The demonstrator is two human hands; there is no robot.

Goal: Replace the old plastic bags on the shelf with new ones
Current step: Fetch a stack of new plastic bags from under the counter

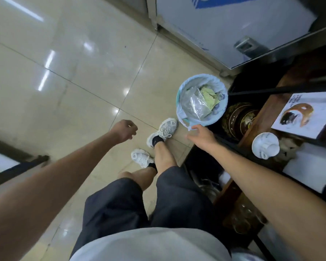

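On the floor, bag-lined bin point(184, 112) opens upward.

Bare arms, dark shorts, pale top, white trainers.
Both forearms are bare to the edge of the picture, with no sleeve, watch or band showing; the left hand point(125, 130) and right hand point(201, 135) wear no gloves or rings that can be made out. A light grey-white top point(149, 245) covers the torso. Loose dark grey shorts point(149, 200) end at the knee. White and grey laced trainers point(163, 131) are worn with short black socks point(156, 141).
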